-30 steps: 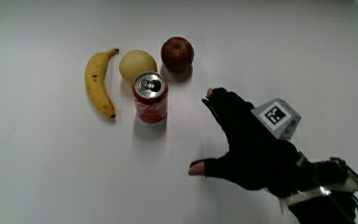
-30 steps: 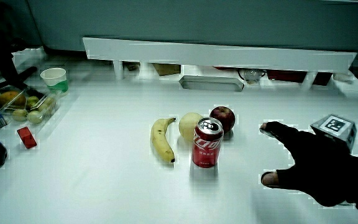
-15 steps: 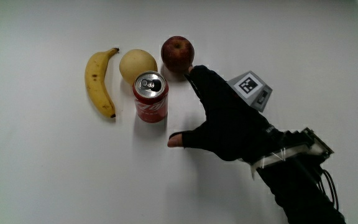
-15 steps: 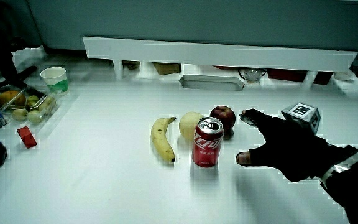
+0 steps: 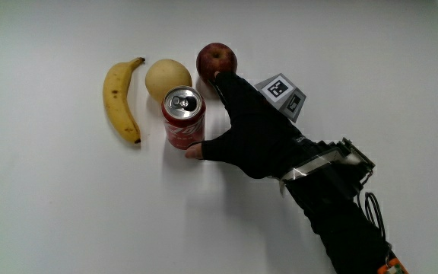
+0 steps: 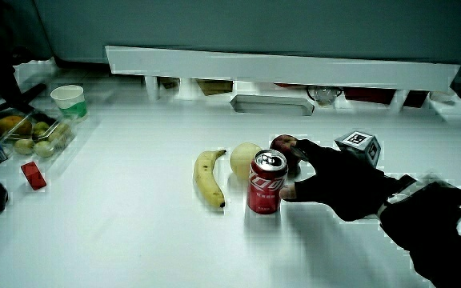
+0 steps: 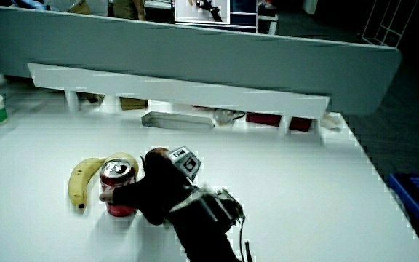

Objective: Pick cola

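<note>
- White desk (image 5: 52, 213) carried a tight fruit cluster plus the cola can (image 5: 184, 117).
- Banana (image 5: 120, 100) lay beside the can; pale round fruit (image 5: 167, 78) and red apple (image 5: 214, 59) sat just past it, farther from the person.
- Paper cup (image 6: 68, 101), small red block (image 6: 34, 174) and fruit tray (image 6: 30, 134) sat near the desk's edge.

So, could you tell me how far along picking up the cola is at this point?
Done: the hand is beside the cola can, thumb at its base, fingers open near the apple. In hand: closing around the can. Left: gripping and lifting; the can stands on the table beside the banana.
</note>
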{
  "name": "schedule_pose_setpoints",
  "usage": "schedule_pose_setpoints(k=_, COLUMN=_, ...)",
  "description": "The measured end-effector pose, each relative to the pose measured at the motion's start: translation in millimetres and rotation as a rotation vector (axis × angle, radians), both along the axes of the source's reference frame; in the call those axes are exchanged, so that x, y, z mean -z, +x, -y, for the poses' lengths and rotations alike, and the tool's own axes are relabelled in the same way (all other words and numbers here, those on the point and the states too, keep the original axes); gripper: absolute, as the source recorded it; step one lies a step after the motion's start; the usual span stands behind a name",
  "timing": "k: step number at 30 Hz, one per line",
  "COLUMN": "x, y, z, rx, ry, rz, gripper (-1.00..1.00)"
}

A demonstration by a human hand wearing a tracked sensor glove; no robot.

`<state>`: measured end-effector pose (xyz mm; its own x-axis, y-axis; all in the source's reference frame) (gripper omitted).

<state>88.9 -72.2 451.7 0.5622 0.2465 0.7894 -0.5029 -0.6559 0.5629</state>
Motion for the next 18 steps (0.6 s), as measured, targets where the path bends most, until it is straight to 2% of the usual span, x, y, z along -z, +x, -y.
schedule_pose_setpoints(k=5, x=-11, y=-5.5, z=2.1, rx=-0.021, ry=-0.018, rz=0.005, gripper=0.0)
schedule_pose_setpoints(k=6, x=-12, y=-6.9, z=2.5, rx=-0.016, ry=-0.032, rz=0.02, gripper=0.0)
schedule_pose_setpoints(k=7, x=-16, y=-7.4, z=2.9, rx=-0.034, ry=-0.048, rz=0.031, gripper=0.0)
schedule_pose_setpoints(k=10, x=-21, y=-10.4, z=3.0, rx=-0.035, ry=-0.069, rz=0.034, gripper=0.0)
schedule_pose_setpoints(k=17, x=-27, y=-11.8, z=1.6, rx=-0.048, ry=-0.077, rz=0.042, gripper=0.0)
schedule_pose_setpoints(k=18, x=-26, y=-12.0, z=1.3, rx=-0.049, ry=-0.06, rz=0.044, gripper=0.0)
